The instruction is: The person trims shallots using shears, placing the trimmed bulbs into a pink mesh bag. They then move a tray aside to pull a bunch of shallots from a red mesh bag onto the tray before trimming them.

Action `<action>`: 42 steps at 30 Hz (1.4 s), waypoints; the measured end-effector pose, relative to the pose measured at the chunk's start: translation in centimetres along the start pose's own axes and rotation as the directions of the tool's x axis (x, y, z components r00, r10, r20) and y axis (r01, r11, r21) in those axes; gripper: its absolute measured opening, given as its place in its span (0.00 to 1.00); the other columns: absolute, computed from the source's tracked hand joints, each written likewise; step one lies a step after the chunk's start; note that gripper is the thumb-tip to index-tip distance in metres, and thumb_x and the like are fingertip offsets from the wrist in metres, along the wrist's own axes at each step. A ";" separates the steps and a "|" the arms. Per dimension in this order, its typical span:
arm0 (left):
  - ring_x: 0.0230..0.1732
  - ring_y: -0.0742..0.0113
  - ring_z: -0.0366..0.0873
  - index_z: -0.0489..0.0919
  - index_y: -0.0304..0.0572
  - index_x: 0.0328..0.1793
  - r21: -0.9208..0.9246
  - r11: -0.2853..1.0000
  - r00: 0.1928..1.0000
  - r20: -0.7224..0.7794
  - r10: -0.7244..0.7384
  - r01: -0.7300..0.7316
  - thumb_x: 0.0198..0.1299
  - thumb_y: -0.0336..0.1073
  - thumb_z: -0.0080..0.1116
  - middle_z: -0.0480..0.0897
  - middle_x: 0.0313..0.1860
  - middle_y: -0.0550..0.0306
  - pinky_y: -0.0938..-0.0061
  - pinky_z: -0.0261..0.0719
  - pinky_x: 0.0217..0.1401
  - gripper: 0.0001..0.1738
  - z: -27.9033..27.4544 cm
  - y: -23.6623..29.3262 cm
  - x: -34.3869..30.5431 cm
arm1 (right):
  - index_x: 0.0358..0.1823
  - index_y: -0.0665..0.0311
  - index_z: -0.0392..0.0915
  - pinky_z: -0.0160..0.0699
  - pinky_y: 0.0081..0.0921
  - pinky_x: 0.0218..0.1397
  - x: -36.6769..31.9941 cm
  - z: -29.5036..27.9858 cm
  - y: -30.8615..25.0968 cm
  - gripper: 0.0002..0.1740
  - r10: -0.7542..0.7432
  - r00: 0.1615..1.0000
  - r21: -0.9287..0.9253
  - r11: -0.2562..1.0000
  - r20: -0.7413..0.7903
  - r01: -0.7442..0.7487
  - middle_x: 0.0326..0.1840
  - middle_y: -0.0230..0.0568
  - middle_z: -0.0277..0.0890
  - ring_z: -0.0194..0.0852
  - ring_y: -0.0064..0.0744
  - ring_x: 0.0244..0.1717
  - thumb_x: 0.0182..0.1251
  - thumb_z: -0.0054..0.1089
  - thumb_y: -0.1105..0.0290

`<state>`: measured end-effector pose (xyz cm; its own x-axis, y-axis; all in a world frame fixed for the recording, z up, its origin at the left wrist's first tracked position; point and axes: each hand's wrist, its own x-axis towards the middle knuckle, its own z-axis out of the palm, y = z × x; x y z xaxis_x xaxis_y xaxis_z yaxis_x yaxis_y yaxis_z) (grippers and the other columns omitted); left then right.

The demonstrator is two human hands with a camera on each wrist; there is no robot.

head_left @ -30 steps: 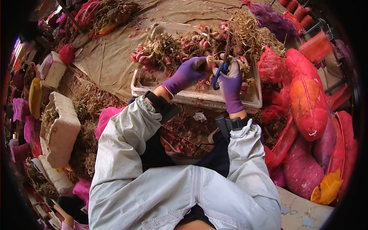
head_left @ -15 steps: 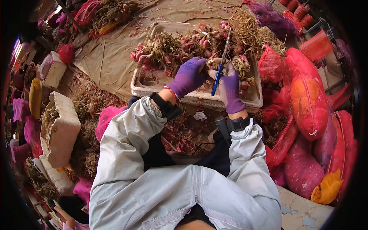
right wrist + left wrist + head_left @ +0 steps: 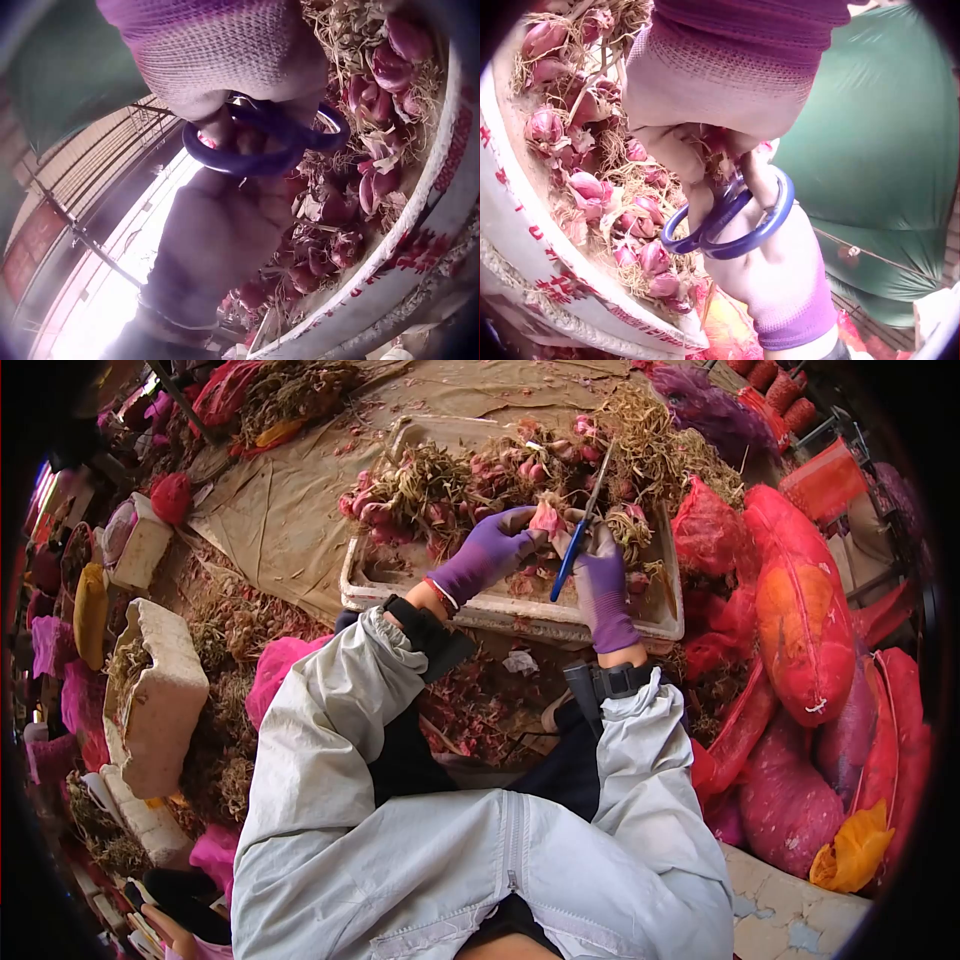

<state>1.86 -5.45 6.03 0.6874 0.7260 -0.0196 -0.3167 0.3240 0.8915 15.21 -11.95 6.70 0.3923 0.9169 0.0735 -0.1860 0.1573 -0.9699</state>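
In the head view my left hand (image 3: 490,547), in a purple glove with pale palm, pinches a pink-skinned shallot (image 3: 546,518) at its fingertips. My right hand (image 3: 601,568), gloved alike, holds scissors (image 3: 569,563) with blue handles, their blades angled up and away from me. Both hands are close together over a white foam tray (image 3: 400,598) heaped with shallots (image 3: 375,510) on dry stalks. The left wrist view shows the blue finger loops (image 3: 739,244) around the right hand's fingers. There the pinched shallot is mostly hidden by the gloves.
Dry stalks (image 3: 655,445) lie heaped over the tray's far right corner. Full red mesh bags (image 3: 800,600) crowd my right side. At left, a foam box (image 3: 165,710) stands tipped among dry plant scraps. A brown sheet (image 3: 270,540) covers the ground beyond.
The scissors have swung from handles spread around the fingers to lying narrow along the right hand. The left hand turned over and back, and the shallot now shows pink between both hands.
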 end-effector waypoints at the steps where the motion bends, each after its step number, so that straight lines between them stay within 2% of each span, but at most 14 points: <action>1: 0.35 0.80 0.73 0.77 0.39 0.52 0.070 0.996 0.999 0.003 0.052 -0.052 0.65 0.37 0.53 0.77 0.34 0.68 0.82 0.74 0.41 0.13 -0.6 -1.0 0.4 | 0.46 0.65 0.67 0.78 0.15 0.39 -0.4 0.4 -0.4 0.16 0.002 1.000 0.000 1.000 0.002 -0.002 0.36 0.33 0.75 0.76 0.21 0.36 0.58 0.59 0.81; 6: 0.40 0.78 0.76 0.76 0.36 0.53 0.469 0.875 0.980 -0.087 0.180 -0.119 0.66 0.38 0.50 0.79 0.42 0.63 0.80 0.76 0.43 0.15 -0.9 -0.4 0.6 | 0.40 0.65 0.66 0.81 0.19 0.25 -0.8 0.7 -0.8 0.13 -0.053 0.998 -0.090 0.994 0.038 0.056 0.34 0.33 0.75 0.78 0.22 0.30 0.56 0.60 0.80; 16: 0.39 0.72 0.79 0.76 0.34 0.51 0.234 0.964 0.968 -0.185 0.171 -0.126 0.60 0.21 0.46 0.80 0.42 0.60 0.75 0.83 0.41 0.14 -1.7 -1.0 1.0 | 0.51 0.63 0.69 0.80 0.19 0.33 -0.2 0.1 0.3 0.22 0.009 1.000 0.149 0.989 -0.009 -0.008 0.36 0.34 0.75 0.77 0.22 0.32 0.54 0.62 0.82; 19: 0.36 0.72 0.79 0.77 0.36 0.49 0.041 0.987 0.964 -0.224 -0.145 0.158 0.60 0.27 0.51 0.80 0.41 0.58 0.76 0.82 0.39 0.11 -2.4 -1.3 1.2 | 0.50 0.63 0.70 0.79 0.19 0.35 -0.2 0.2 -0.7 0.21 -0.052 0.993 0.325 0.946 0.106 0.014 0.36 0.33 0.75 0.77 0.22 0.33 0.54 0.62 0.83; 21: 0.32 0.68 0.80 0.76 0.37 0.48 0.874 0.464 0.990 -0.131 -0.056 0.142 0.58 0.34 0.57 0.81 0.38 0.57 0.75 0.81 0.40 0.13 -3.1 -1.6 0.8 | 0.50 0.63 0.70 0.78 0.17 0.37 -0.3 0.2 -1.0 0.20 -0.037 0.992 0.346 0.938 0.122 -0.007 0.38 0.33 0.76 0.77 0.21 0.35 0.55 0.61 0.83; 22: 0.36 0.65 0.80 0.73 0.36 0.56 0.990 0.143 0.996 0.006 0.092 -0.020 0.54 0.35 0.61 0.80 0.43 0.52 0.75 0.79 0.45 0.23 -3.2 -1.6 1.0 | 0.50 0.63 0.70 0.78 0.17 0.39 -0.1 0.0 -1.0 0.20 -0.012 0.996 0.285 0.958 0.089 -0.014 0.40 0.34 0.76 0.77 0.22 0.37 0.56 0.60 0.83; 25: 0.43 0.65 0.78 0.68 0.36 0.62 0.883 0.370 0.896 0.113 0.430 -0.289 0.49 0.34 0.65 0.77 0.51 0.51 0.75 0.76 0.52 0.32 -3.1 -1.3 1.1 | 0.51 0.63 0.68 0.78 0.18 0.42 0.5 -0.7 0.3 0.21 0.008 1.000 0.212 0.977 0.001 -0.008 0.43 0.37 0.76 0.77 0.24 0.42 0.56 0.59 0.84; 26: 0.49 0.69 0.75 0.64 0.35 0.66 0.689 0.655 0.941 0.124 0.315 -0.310 0.51 0.31 0.65 0.73 0.57 0.51 0.76 0.73 0.56 0.35 -2.9 -0.7 0.9 | 0.51 0.63 0.67 0.78 0.18 0.42 0.6 -0.7 0.6 0.21 -0.013 0.999 0.177 0.984 -0.047 0.021 0.43 0.38 0.76 0.77 0.25 0.42 0.56 0.59 0.84; 27: 0.49 0.69 0.75 0.64 0.35 0.66 0.686 0.656 0.941 0.133 0.312 -0.314 0.51 0.31 0.65 0.73 0.57 0.51 0.76 0.73 0.56 0.35 -2.1 -0.6 0.8 | 0.52 0.63 0.67 0.78 0.19 0.41 0.6 -0.9 0.8 0.22 -0.033 0.995 0.137 0.989 -0.093 0.046 0.43 0.39 0.76 0.77 0.26 0.42 0.55 0.59 0.85; 29: 0.51 0.72 0.74 0.66 0.34 0.64 0.141 0.967 0.974 0.103 0.200 -0.213 0.56 0.29 0.61 0.75 0.54 0.55 0.77 0.72 0.57 0.29 -0.7 -0.5 0.5 | 0.50 0.63 0.68 0.77 0.17 0.41 0.0 -0.5 1.2 0.21 -0.022 0.995 0.151 0.988 -0.096 0.036 0.41 0.37 0.76 0.76 0.24 0.40 0.55 0.59 0.85; 30: 0.51 0.74 0.73 0.68 0.33 0.61 0.602 0.759 0.965 0.093 0.244 -0.250 0.59 0.27 0.57 0.76 0.52 0.57 0.78 0.71 0.57 0.23 -1.2 -1.0 0.8 | 0.48 0.63 0.68 0.76 0.16 0.39 -0.3 -0.1 1.1 0.20 -0.027 0.995 0.108 0.993 -0.101 0.038 0.39 0.34 0.76 0.76 0.21 0.38 0.54 0.60 0.84; 34: 0.38 0.68 0.77 0.77 0.38 0.47 0.600 0.693 0.898 0.104 0.427 -0.399 0.55 0.30 0.60 0.78 0.35 0.51 0.74 0.75 0.43 0.13 -3.2 -3.9 2.7 | 0.45 0.64 0.71 0.71 0.14 0.30 0.3 -0.7 1.3 0.19 0.012 0.995 -0.037 0.999 -0.096 -0.016 0.32 0.28 0.74 0.70 0.15 0.28 0.52 0.63 0.82; 37: 0.48 0.75 0.73 0.72 0.32 0.56 0.789 0.537 0.944 0.159 0.289 -0.297 0.57 0.24 0.57 0.76 0.49 0.59 0.81 0.73 0.52 0.19 -1.1 -0.8 0.6 | 0.48 0.61 0.73 0.64 0.11 0.27 -0.2 -0.2 0.8 0.18 -0.022 0.993 -0.073 0.997 -0.115 0.014 0.33 0.25 0.72 0.67 0.12 0.28 0.55 0.62 0.79; 42: 0.44 0.74 0.76 0.73 0.32 0.54 0.419 0.894 0.988 0.077 0.137 -0.157 0.57 0.27 0.58 0.78 0.45 0.59 0.79 0.76 0.48 0.17 -0.8 -0.8 0.3 | 0.48 0.60 0.73 0.65 0.12 0.23 0.2 -0.6 0.5 0.19 -0.019 0.986 -0.110 0.994 -0.166 0.000 0.29 0.24 0.72 0.67 0.13 0.23 0.54 0.60 0.81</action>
<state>1.81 -5.07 4.93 0.6857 0.7147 0.1377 -0.1175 -0.0780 0.9900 15.74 -11.95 6.04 0.5398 0.8402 0.0521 -0.0857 0.1164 -0.9895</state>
